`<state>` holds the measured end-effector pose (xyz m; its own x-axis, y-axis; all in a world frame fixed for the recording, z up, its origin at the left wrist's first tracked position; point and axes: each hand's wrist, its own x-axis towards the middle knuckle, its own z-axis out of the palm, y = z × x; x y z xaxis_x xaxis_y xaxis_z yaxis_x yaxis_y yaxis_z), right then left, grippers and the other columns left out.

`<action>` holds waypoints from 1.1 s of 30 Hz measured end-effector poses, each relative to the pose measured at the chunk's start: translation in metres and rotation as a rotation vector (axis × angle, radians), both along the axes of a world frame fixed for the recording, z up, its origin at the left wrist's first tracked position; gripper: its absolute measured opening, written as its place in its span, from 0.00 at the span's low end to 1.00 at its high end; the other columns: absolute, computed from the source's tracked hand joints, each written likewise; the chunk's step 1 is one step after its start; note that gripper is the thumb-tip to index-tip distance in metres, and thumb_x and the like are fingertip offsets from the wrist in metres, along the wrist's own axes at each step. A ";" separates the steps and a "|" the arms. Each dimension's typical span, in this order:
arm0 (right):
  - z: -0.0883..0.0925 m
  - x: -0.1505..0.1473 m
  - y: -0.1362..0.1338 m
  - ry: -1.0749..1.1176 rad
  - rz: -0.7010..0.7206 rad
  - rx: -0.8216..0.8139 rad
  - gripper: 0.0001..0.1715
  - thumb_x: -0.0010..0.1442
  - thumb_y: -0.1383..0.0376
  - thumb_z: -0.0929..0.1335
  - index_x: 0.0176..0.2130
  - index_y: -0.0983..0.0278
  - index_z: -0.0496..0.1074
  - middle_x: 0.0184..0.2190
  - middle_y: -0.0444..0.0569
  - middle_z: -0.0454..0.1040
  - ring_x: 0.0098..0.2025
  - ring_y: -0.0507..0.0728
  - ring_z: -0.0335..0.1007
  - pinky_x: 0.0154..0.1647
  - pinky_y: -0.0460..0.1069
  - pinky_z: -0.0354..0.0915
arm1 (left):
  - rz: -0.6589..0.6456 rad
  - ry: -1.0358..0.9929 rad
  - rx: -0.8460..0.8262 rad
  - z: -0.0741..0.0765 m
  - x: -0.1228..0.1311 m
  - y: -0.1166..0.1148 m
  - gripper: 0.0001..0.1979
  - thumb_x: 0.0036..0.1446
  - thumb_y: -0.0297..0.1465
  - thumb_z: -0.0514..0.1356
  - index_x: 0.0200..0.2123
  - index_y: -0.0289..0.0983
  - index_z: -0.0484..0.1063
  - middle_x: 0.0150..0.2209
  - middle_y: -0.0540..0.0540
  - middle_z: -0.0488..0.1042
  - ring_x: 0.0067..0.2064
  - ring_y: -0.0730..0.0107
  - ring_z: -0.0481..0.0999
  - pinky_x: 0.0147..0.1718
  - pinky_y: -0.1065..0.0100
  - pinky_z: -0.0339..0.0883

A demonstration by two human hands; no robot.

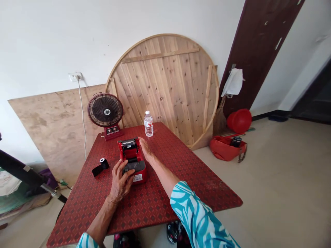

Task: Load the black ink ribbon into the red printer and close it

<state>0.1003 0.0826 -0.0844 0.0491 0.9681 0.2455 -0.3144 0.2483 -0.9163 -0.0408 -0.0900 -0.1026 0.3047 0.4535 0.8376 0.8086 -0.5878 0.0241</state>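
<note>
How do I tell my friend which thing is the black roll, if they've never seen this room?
Find the red patterned table, with the round dark-red fan at its far left corner. Nearer than the fan, left of the boxy red machine, lies the small black roll. Unlike its neighbours, it shows a round white end and a black strip trailing off.

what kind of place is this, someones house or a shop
Probably a home, though a small shop can't be ruled out: a fan stands on a red patterned table, and a big round wooden panel leans at the wall.
</note>
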 end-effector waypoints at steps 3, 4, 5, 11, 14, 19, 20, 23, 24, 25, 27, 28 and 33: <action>0.009 -0.003 0.004 -0.038 0.060 -0.018 0.23 0.50 0.42 0.66 0.28 0.57 0.75 0.35 0.45 0.79 0.45 0.60 0.70 0.56 0.57 0.61 | -0.003 -0.002 0.005 -0.002 -0.001 0.000 0.13 0.58 0.24 0.61 0.47 0.40 0.73 0.61 0.36 0.63 0.66 0.46 0.54 0.57 0.43 0.61; 0.009 -0.002 0.001 -0.038 0.059 -0.046 0.25 0.50 0.40 0.66 0.27 0.58 0.75 0.33 0.45 0.79 0.44 0.60 0.70 0.54 0.56 0.62 | -0.007 -0.004 0.007 -0.002 -0.001 0.001 0.13 0.58 0.23 0.61 0.46 0.40 0.73 0.61 0.36 0.62 0.66 0.46 0.54 0.57 0.43 0.61; 0.007 -0.001 -0.003 -0.030 0.055 -0.076 0.27 0.49 0.39 0.65 0.27 0.58 0.75 0.33 0.46 0.79 0.44 0.60 0.70 0.53 0.56 0.62 | -0.014 -0.006 0.013 -0.001 -0.001 0.001 0.13 0.58 0.23 0.61 0.46 0.39 0.73 0.61 0.36 0.62 0.66 0.45 0.54 0.57 0.43 0.60; -0.011 0.013 -0.045 -0.020 0.011 -0.074 0.19 0.49 0.47 0.68 0.27 0.58 0.77 0.44 0.46 0.77 0.51 0.59 0.68 0.56 0.53 0.59 | -0.014 -0.021 0.031 -0.003 -0.001 0.003 0.12 0.57 0.25 0.61 0.45 0.40 0.75 0.61 0.37 0.63 0.66 0.46 0.56 0.58 0.44 0.60; -0.019 0.014 -0.057 0.034 0.035 -0.099 0.13 0.45 0.53 0.71 0.29 0.58 0.77 0.46 0.45 0.77 0.51 0.59 0.67 0.56 0.52 0.58 | -0.017 -0.029 0.019 -0.003 -0.002 0.000 0.12 0.57 0.25 0.62 0.45 0.40 0.76 0.61 0.38 0.64 0.66 0.47 0.56 0.59 0.46 0.59; -0.027 0.010 -0.061 0.103 0.048 -0.101 0.10 0.45 0.56 0.70 0.28 0.58 0.77 0.44 0.44 0.76 0.51 0.59 0.67 0.55 0.52 0.59 | -0.088 -0.267 -0.088 0.006 -0.005 0.000 0.12 0.61 0.32 0.58 0.47 0.42 0.76 0.62 0.40 0.64 0.66 0.50 0.55 0.62 0.47 0.52; -0.028 0.010 -0.061 0.108 0.047 -0.101 0.10 0.45 0.56 0.70 0.28 0.58 0.77 0.45 0.44 0.76 0.51 0.59 0.67 0.54 0.52 0.59 | -0.074 -0.416 -0.134 0.010 -0.006 0.003 0.13 0.63 0.33 0.57 0.48 0.42 0.76 0.61 0.41 0.64 0.66 0.52 0.56 0.63 0.49 0.51; -0.030 0.010 -0.063 0.120 0.048 -0.108 0.11 0.44 0.56 0.70 0.29 0.58 0.77 0.45 0.44 0.76 0.50 0.59 0.67 0.53 0.52 0.61 | -0.030 -0.925 -0.361 0.019 -0.010 0.022 0.17 0.62 0.38 0.57 0.52 0.40 0.73 0.59 0.40 0.68 0.63 0.55 0.63 0.62 0.55 0.54; -0.030 0.011 -0.063 0.119 0.050 -0.112 0.11 0.44 0.56 0.70 0.29 0.58 0.77 0.45 0.44 0.76 0.50 0.59 0.67 0.53 0.52 0.61 | -0.041 -1.063 -0.460 0.020 -0.012 0.030 0.19 0.59 0.39 0.60 0.52 0.39 0.73 0.57 0.40 0.70 0.61 0.55 0.66 0.60 0.56 0.57; -0.030 0.012 -0.064 0.117 0.052 -0.113 0.11 0.44 0.56 0.70 0.29 0.58 0.77 0.45 0.44 0.76 0.50 0.59 0.67 0.53 0.52 0.61 | -0.065 -1.174 -0.551 0.020 -0.014 0.038 0.21 0.56 0.39 0.63 0.52 0.38 0.73 0.55 0.40 0.72 0.59 0.54 0.68 0.59 0.57 0.59; -0.029 0.013 -0.065 0.111 0.063 -0.114 0.11 0.44 0.56 0.70 0.30 0.58 0.77 0.45 0.44 0.76 0.50 0.59 0.68 0.52 0.52 0.62 | -0.123 -1.328 -0.682 0.018 -0.016 0.051 0.24 0.49 0.36 0.67 0.51 0.37 0.73 0.51 0.40 0.75 0.56 0.54 0.72 0.54 0.58 0.64; -0.029 0.013 -0.065 0.109 0.069 -0.115 0.11 0.45 0.56 0.70 0.30 0.58 0.77 0.44 0.44 0.76 0.49 0.59 0.68 0.51 0.53 0.63 | -0.143 -1.378 -0.718 0.016 -0.016 0.056 0.25 0.47 0.34 0.68 0.50 0.37 0.73 0.50 0.40 0.76 0.54 0.54 0.73 0.52 0.59 0.66; -0.027 0.014 -0.068 0.139 0.093 -0.155 0.19 0.46 0.57 0.70 0.40 0.56 0.76 0.42 0.44 0.78 0.45 0.58 0.71 0.49 0.53 0.66 | -0.227 -1.550 -0.827 0.012 -0.011 0.058 0.30 0.43 0.30 0.66 0.53 0.37 0.70 0.52 0.41 0.75 0.48 0.58 0.77 0.43 0.65 0.71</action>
